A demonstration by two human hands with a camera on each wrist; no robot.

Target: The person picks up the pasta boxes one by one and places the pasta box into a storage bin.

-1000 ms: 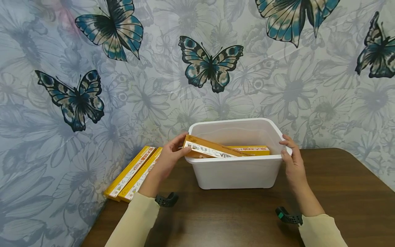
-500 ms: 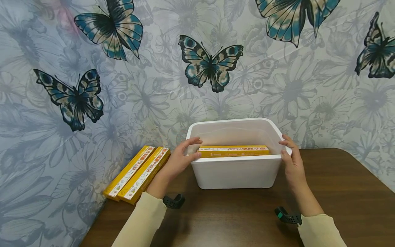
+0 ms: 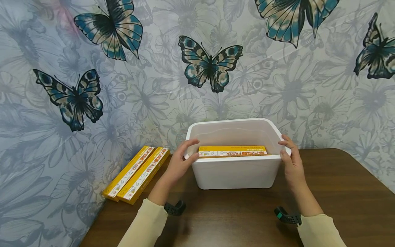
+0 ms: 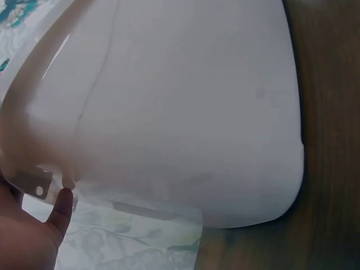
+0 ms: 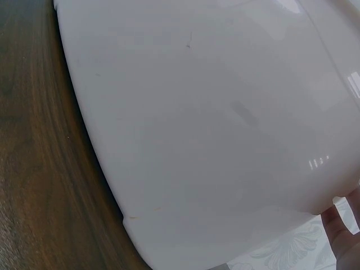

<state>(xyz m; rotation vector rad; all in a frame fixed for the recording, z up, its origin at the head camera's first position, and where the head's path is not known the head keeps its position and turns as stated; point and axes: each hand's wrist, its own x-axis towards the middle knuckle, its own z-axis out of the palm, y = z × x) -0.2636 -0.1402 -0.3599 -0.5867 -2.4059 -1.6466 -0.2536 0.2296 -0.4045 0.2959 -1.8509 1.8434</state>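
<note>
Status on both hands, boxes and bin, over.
Right hand gripping right rim of white bin; left hand at left rim. Yellow box visible inside; two more boxes on table, left. Possible obstruction: left fingertips over opening.

- "PASTA", red, beside blurred characters: on the yellow box (image 3: 232, 152) in the white tub (image 3: 236, 175), near the counter's (image 3: 234, 223) back edge.
- "PASTA", red: on two yellow boxes (image 3: 145, 175) along its left edge.

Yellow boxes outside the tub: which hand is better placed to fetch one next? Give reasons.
Likely the left hand: it is nearer the two yellow boxes lying left of the white tub; the right hand grips the tub's opposite side.
</note>
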